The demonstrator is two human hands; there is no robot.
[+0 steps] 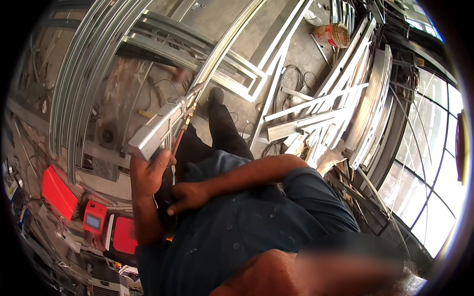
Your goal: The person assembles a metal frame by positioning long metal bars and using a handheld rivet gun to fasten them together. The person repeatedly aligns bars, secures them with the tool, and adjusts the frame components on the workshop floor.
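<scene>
Held out over my legs is a grey, box-shaped metal tool [158,129] with a narrower front end and a reddish hose with brass fittings [189,116] along its side. My left hand [148,172] is closed on the tool's rear end, its thumb along the lower edge. Across my belly reaches my right arm. My right hand [191,196] is curled beside a dark cable or sleeve [164,193] that hangs below the tool; its fingertips are partly hidden, and whether they grip the cable is unclear. The tool's front end meets a long metal channel [222,49].
Bundled metal channels [94,74] stand at the left, near a joined metal frame [237,84]. Loose profiles [316,118] and cables [294,76] lie at the right, before a red-and-tan bucket [332,35]. Red equipment with a screen [94,219] sits at the lower left.
</scene>
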